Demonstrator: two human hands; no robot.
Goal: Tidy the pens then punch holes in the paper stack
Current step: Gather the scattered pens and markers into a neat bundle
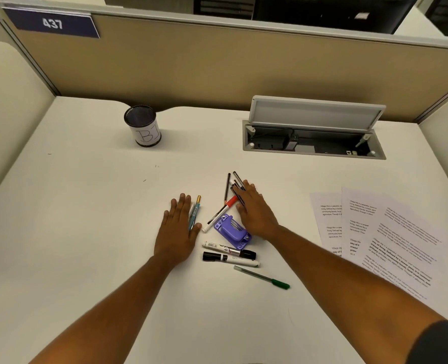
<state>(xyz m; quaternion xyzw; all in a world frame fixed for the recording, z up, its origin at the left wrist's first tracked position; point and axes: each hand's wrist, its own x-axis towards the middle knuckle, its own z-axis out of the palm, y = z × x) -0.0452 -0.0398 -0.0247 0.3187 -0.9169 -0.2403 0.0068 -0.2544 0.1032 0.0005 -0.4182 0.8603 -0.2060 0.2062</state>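
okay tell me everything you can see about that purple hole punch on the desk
The hole punch is a small lilac-purple tool that looks like plastic, with a flat base, a raised rounded handle and small metal rivets at its corners. It lies flat on the white desk, turned at a slant, amid the scattered pens. The right hand lies open right beside it, partly overlapping its far edge; contact can't be confirmed. A red-capped marker lies just to its left, a black-capped marker just nearer. No paper is in it.
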